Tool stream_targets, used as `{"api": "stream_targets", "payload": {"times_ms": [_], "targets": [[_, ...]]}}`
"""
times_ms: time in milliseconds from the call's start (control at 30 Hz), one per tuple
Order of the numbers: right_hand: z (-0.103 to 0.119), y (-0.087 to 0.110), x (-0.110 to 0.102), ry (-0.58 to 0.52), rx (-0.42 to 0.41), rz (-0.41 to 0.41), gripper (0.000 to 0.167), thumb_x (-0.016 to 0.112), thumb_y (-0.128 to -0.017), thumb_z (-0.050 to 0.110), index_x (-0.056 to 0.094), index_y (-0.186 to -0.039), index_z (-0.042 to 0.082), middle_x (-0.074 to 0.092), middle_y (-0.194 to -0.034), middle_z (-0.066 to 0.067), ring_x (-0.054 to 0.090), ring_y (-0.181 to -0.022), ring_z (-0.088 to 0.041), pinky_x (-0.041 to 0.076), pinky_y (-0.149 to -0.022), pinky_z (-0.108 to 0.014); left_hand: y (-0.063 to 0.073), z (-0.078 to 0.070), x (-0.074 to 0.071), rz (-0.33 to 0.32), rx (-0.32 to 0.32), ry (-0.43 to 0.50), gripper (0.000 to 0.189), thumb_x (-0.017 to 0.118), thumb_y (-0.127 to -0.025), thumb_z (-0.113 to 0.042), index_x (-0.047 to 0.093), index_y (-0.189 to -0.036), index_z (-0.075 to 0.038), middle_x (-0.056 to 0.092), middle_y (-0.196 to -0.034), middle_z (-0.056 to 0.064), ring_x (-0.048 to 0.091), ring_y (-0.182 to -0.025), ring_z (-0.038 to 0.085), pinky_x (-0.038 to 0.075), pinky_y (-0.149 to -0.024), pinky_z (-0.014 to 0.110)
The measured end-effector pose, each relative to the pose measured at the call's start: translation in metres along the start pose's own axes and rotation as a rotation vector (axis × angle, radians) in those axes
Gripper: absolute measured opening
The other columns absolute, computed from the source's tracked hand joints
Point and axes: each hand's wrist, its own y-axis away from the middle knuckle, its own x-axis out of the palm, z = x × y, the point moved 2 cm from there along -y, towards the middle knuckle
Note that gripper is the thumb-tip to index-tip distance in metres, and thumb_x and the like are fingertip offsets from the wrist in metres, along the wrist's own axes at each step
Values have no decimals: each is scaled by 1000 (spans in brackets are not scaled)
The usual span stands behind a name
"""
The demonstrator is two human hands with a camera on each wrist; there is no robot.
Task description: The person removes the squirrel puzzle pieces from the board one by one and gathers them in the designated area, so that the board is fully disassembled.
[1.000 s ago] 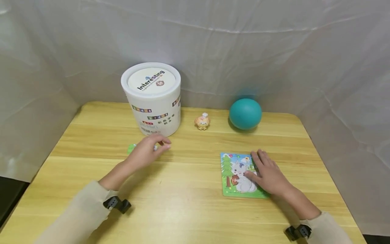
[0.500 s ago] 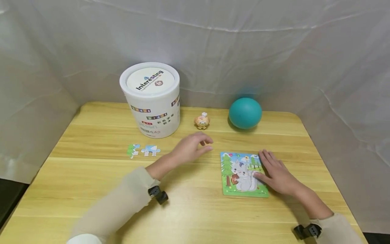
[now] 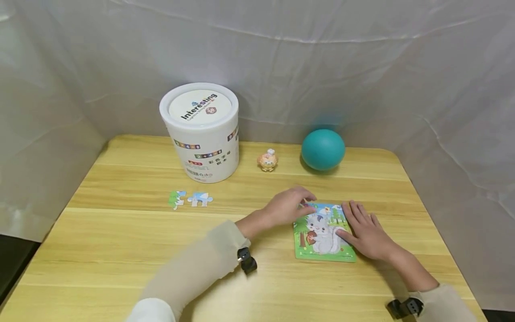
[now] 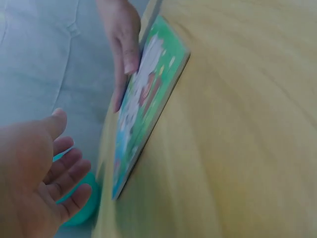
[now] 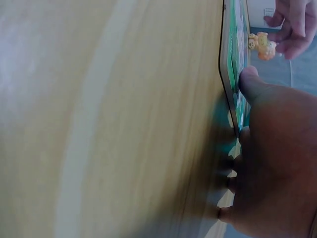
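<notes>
Surface: wooden table with pale grain, fills the lower two thirds of the head view; white sheeting hangs behind and at both sides.
Nearest: two beige sleeves enter from the bottom edge, each with a small black wrist camera.
Right hand: lower right of centre, lies flat with straight fingers on the right half of the puzzle board, thumb on the squirrel picture; it grips nothing.
Left hand: just left of the right hand, at the board's upper left corner, fingers bent downward over the corner. Whether they pinch a piece cannot be told; the left wrist view shows a relaxed palm but is blurred.
Board: lies flat on the table at centre right, green-edged.
Handling (judgement): thin, stiff and light, likely to slide on smooth wood unless pressed down; best taken by an edge or corner.
Loose pieces: two, centre left, well apart from both hands.
Farther: white tub upper left of centre; small orange figure beside it; teal ball to the right.
</notes>
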Motion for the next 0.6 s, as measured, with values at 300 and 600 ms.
{"api": "stream_targets", "payload": {"times_ms": [300,600], "targets": [[-6,-1,6,-6,-28,-42,85,52,-104,50,9,-164,7,8,-164,-32,1,-152,-49,5,-109,-79,-16,-6,31,33,-43,-63,42,64,-101,-40,66,-134,-14,66,-124,-1,61,-114,10,49,-96,22],[-1,-1,3,-4,8,-6,85,53,-103,50,11,-164,9,6,-165,-32,1,-151,-50,3,-111,-77,-20,-10,46,19,-81,-150,37,67,-99,-41,70,-127,-17,67,-116,-5,61,-108,9,49,-95,22]]}}
